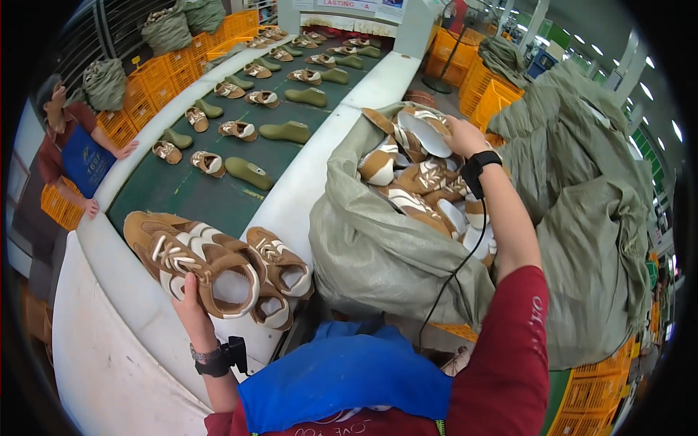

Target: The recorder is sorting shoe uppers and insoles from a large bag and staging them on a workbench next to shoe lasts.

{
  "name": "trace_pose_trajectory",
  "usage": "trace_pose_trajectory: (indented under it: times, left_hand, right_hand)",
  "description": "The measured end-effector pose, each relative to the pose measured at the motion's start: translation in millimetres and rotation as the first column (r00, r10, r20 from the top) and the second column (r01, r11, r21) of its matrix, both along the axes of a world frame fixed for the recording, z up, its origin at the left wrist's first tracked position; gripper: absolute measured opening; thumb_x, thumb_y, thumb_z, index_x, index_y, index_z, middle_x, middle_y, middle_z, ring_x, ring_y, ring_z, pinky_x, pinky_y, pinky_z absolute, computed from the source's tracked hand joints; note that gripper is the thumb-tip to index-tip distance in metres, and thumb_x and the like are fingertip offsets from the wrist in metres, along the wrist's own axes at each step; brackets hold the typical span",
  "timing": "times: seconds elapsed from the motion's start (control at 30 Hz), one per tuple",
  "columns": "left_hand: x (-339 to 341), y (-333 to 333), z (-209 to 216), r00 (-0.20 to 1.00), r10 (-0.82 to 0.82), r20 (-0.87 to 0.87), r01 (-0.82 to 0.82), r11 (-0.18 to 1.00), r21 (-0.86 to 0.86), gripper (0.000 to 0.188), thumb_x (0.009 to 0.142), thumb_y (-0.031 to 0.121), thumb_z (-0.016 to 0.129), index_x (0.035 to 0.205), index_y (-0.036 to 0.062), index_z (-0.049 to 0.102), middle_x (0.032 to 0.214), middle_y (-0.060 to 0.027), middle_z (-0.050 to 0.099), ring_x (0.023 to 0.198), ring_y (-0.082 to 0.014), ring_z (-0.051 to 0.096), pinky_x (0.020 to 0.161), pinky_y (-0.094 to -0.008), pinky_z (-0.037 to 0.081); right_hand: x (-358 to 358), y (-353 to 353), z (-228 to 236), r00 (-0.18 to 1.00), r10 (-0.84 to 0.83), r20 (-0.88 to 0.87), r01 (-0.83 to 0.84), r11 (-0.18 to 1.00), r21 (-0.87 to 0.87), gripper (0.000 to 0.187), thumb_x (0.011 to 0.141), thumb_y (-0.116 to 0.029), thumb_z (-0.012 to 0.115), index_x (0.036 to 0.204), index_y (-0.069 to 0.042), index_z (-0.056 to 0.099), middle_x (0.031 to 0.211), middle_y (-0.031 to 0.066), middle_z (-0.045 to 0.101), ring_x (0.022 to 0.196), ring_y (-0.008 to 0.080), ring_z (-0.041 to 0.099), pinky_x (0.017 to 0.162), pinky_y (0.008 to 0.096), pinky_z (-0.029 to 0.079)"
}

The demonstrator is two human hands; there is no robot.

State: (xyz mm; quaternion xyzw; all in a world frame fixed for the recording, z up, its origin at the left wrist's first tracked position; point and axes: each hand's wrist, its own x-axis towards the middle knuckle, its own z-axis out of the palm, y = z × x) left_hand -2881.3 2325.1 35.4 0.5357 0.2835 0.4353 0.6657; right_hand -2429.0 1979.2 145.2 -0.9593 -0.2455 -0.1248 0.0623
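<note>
At the near end of the conveyor, my left hand (193, 312) is closed around the side of a brown and white shoe upper (190, 251) with cream laces. Two similar shoe uppers (276, 254) lie just to its right, against the white conveyor edge. My right hand (465, 138) reaches into an open grey-green woven sack (356, 236) and grips a shoe upper (425, 132) whose pale underside shows. More brown and white uppers (425, 176) are heaped in the sack beneath it. Some right-hand fingers are hidden behind the upper.
A dark green conveyor belt (174, 192) carries rows of shoe uppers and green shoe lasts (285, 131). A person in a blue apron (89, 161) stands at its left side. Another large sack (582, 218) and orange crates (592, 389) are on the right. A black cable (452, 276) hangs from my right wrist.
</note>
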Motion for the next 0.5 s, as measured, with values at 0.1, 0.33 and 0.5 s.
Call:
trace_pose_trajectory:
  times: [0.1,0.33,0.5]
  left_hand:
    - [8.8,-20.1,16.6,0.999,0.04,-0.024,-0.038,0.996,0.078,0.04,0.086,0.017,0.059,0.119,-0.0028,0.047,0.107,-0.0082,0.057,0.093,-0.0152,0.056,0.082,-0.0289,0.045]
    - [-9.8,-18.3,18.3,0.994,0.106,0.007,-0.107,0.993,0.041,0.042,0.085,0.016,0.059,0.119,-0.004,0.046,0.109,-0.0096,0.056,0.094,-0.0161,0.056,0.083,-0.0295,0.045]
    - [-18.5,-16.7,14.7,0.994,0.089,-0.058,-0.085,0.993,0.08,0.04,0.085,0.017,0.058,0.117,-0.0048,0.048,0.107,-0.0102,0.057,0.092,-0.0164,0.056,0.082,-0.0294,0.046]
  right_hand:
    - [66.4,-11.9,-69.9,0.955,-0.239,-0.174,0.259,0.96,0.103,0.046,0.081,-0.025,0.057,0.118,0.001,0.048,0.115,0.0255,0.054,0.106,0.0365,0.054,0.09,0.0419,0.043]
    - [60.5,0.8,-27.3,0.996,-0.089,-0.02,0.078,0.71,0.7,0.043,0.079,-0.019,0.053,0.119,-0.003,0.05,0.095,0.0192,0.064,0.07,0.0274,0.065,0.064,0.036,0.052]
    - [6.0,-25.4,76.9,0.979,0.203,0.014,-0.119,0.517,0.848,0.03,0.083,-0.02,0.055,0.109,-0.004,0.058,0.074,0.0046,0.061,0.057,0.0107,0.056,0.051,0.0241,0.043]
